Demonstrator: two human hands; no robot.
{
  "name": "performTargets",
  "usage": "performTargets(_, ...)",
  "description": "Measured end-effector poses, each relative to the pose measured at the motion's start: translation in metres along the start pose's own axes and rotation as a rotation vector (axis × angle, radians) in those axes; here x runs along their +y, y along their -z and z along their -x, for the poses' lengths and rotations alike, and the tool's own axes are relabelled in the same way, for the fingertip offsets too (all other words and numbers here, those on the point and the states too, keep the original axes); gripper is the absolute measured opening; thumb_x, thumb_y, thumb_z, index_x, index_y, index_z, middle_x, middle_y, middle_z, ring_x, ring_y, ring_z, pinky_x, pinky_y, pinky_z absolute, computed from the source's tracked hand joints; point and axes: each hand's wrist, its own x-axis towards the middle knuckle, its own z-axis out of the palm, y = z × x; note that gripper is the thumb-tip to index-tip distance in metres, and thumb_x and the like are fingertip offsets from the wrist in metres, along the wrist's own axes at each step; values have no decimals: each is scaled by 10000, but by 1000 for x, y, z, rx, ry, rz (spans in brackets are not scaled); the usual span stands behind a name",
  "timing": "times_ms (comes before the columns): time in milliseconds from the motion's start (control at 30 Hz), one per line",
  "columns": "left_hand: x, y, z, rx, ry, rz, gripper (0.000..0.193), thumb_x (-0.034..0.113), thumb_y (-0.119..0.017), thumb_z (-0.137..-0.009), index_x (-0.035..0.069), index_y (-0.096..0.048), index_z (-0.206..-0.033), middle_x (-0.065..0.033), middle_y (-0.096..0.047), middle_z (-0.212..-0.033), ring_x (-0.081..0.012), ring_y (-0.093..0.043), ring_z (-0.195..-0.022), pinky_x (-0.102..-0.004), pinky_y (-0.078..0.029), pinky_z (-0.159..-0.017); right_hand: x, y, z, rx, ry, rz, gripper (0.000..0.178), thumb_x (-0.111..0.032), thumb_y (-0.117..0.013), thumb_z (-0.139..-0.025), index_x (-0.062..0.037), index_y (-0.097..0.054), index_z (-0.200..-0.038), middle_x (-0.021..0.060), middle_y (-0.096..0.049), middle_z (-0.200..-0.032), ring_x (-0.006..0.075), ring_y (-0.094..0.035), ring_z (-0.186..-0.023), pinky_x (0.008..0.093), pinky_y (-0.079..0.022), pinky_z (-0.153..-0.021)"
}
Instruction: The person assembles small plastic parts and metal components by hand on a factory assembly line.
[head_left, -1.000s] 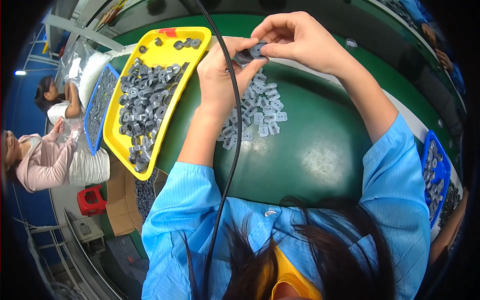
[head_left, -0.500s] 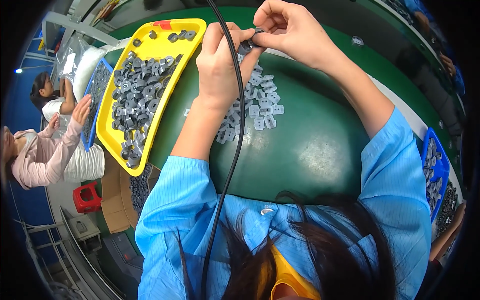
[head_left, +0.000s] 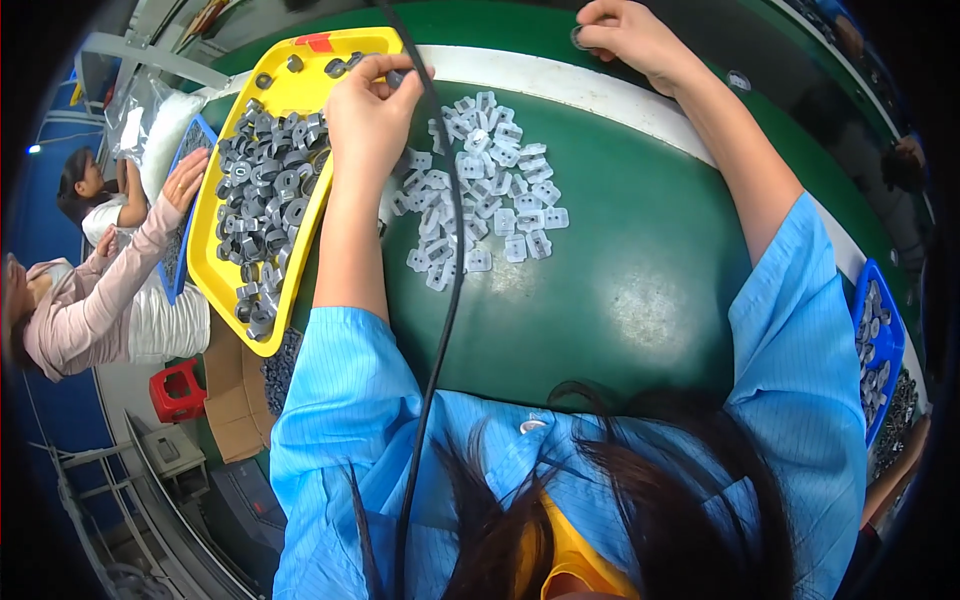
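Observation:
My left hand [head_left: 368, 115] is curled beside the right rim of a yellow tray [head_left: 318, 205], with a small dark grey plastic part [head_left: 396, 78] between its thumb and fingers. That tray holds a heap of dark grey ring-like plastic parts [head_left: 265, 185]. Out over the green belt beyond the pale rail, my right hand [head_left: 635, 42] is closed in a pinch on a small round greyish part [head_left: 578, 38], mostly hidden by the fingertips. Between my arms lies a loose pile of light grey plastic pieces with holes [head_left: 490, 185].
A black cable [head_left: 455, 250] hangs down across the view in front of the green table [head_left: 620, 290]. At left are a blue tray [head_left: 178, 262] and two people, one reaching toward the yellow tray. Another blue tray [head_left: 885, 340] stands at right. The pale rail [head_left: 570, 92] edges the belt.
My hands, together before over the pile's far side, have come apart. The left moved left to the yellow tray; the right moved outward over the belt. A co-worker's hand came closer to the yellow tray.

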Motion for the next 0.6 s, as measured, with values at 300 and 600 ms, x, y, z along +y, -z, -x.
performTargets(300,-5,6,10,-250,-101,-410,280,135,-695,-752,-5,-638,-988,-181,-660,-849,-305,-646,-833,-355,-489,-771,-3,18,-1,-52,51,84,252,-159,-647,-765,-55,-548,-973,3,-540,-783,92,-476,-711,221,-412,-667)
performTargets(600,10,-8,9,-89,-106,-89,368,165,-683,-786,-13,-583,-1092,-162,-663,-931,-225,-653,-820,-327,-498,-741,-26,-51,10,-302,690,619,222,-75,-601,-768,-34,-635,-984,100,-580,-936,247,-588,-850,334,-478,-769)
